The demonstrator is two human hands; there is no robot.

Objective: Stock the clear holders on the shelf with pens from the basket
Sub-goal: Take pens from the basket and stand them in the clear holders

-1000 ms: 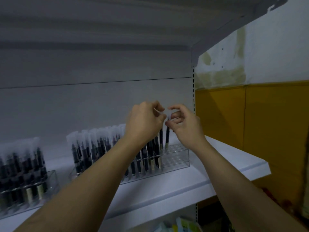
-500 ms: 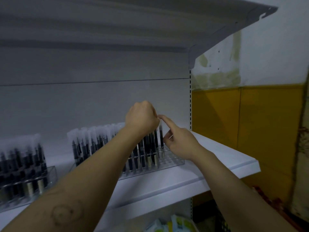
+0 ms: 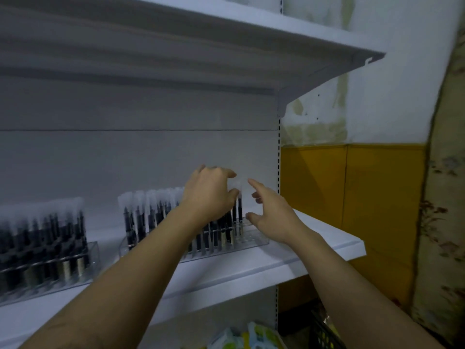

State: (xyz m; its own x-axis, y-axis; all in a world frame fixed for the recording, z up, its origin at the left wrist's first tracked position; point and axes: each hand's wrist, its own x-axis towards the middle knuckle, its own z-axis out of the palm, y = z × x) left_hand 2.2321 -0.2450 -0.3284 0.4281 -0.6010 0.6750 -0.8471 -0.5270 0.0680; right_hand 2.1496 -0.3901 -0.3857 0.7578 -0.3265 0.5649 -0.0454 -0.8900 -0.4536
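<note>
Standing upright in the clear holder point(image 3: 254, 241), the pens point(image 3: 141, 222) have their long axes vertical: frosted translucent caps on top, slim dark barrels below, lower ends down in the holes of the holder's perforated top. The holder is a rectangular box of transparent plastic that sits on the smooth white shelf point(image 3: 327, 241). Its right end holds no pens.

The left hand point(image 3: 211, 195) hovers over the filled rows with curled fingers. Its thumb and forefinger sit just beside the cap of the rightmost pen point(image 3: 240, 210), and I cannot tell whether they pinch it. The right hand point(image 3: 274, 215) is released, with fingers spread, forefinger raised and nothing in it, just right of that pen above the bare end of the holder.

A second holder point(image 3: 93, 253), packed with the same pens showing shiny gold and silver ends, stands further left on the shelf. A corner of a dark mesh basket point(image 3: 324, 332) shows below the shelf at lower right.
</note>
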